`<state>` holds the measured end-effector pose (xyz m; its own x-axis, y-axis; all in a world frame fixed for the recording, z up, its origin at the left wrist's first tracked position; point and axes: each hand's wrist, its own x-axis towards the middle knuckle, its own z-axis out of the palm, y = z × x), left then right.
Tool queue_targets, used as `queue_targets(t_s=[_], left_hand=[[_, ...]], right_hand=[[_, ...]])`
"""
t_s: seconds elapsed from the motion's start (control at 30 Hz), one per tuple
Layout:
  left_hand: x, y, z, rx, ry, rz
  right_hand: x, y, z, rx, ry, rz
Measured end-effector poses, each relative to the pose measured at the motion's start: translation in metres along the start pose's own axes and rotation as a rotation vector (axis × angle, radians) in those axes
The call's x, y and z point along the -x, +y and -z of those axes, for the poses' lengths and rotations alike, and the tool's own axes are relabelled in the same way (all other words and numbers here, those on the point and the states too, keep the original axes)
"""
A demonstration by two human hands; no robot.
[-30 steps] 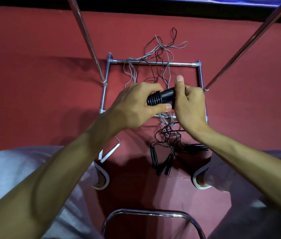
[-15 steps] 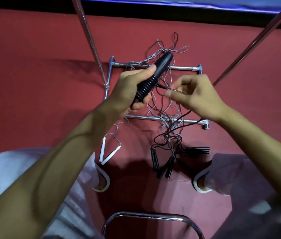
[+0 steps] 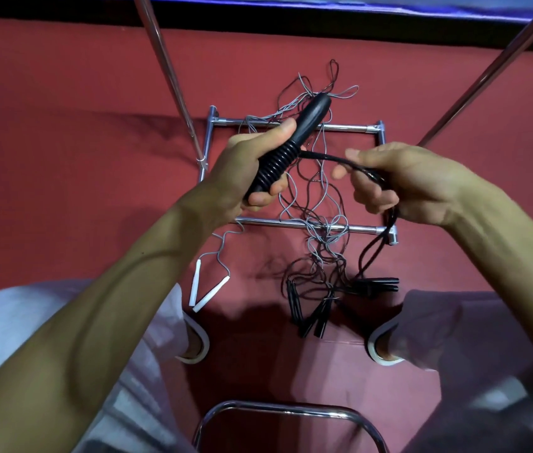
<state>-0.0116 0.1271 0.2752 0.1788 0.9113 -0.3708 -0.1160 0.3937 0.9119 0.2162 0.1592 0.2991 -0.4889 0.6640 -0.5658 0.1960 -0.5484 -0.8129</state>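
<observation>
Now your left hand (image 3: pixel 242 178) grips one black handle (image 3: pixel 286 152); your right hand (image 3: pixel 412 181) pinches its one cord (image 3: pixel 333 157); two white handles (image 3: pixel 195 284) lie below your left fingers (image 3: pixel 260 199).

- A chrome frame (image 3: pixel 350 128) lies on the red floor (image 3: pixel 62 125) ahead of you, with grey and black cords (image 3: pixel 325 230) tangled across its bars.
- Near left of it you see two white handles (image 3: pixel 211 293); near right, loose black handles (image 3: pixel 320 318).
- A left pole (image 3: pixel 167 67) and a right pole (image 3: pixel 490 70) slant away from you.
- A curved chrome rail (image 3: pixel 286 407) sits nearest you.
</observation>
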Motion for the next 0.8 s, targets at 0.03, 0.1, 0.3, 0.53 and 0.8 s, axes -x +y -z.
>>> queue_targets(t_s=[0.03, 0.1, 0.3, 0.53, 0.8], left_hand=[[0.000, -0.001, -0.001, -0.028, 0.031, -0.019], [-0.001, -0.003, -0.002, -0.079, 0.074, -0.049], [-0.004, -0.015, -0.008, -0.340, 0.138, -0.167], [-0.012, -0.028, -0.007, -0.767, 0.131, -0.250], [0.002, -0.030, -0.014, -1.356, 0.170, -0.308]], right_hand=[[0.000, 0.002, -0.003, 0.091, 0.024, 0.071], [0.000, 0.004, -0.006, 0.318, 0.121, 0.213], [0.007, 0.005, -0.010, 0.687, 0.139, 0.277], [-0.005, 0.006, 0.001, 0.065, 0.065, -0.081], [-0.018, 0.021, -0.015, 0.013, 0.029, -0.231]])
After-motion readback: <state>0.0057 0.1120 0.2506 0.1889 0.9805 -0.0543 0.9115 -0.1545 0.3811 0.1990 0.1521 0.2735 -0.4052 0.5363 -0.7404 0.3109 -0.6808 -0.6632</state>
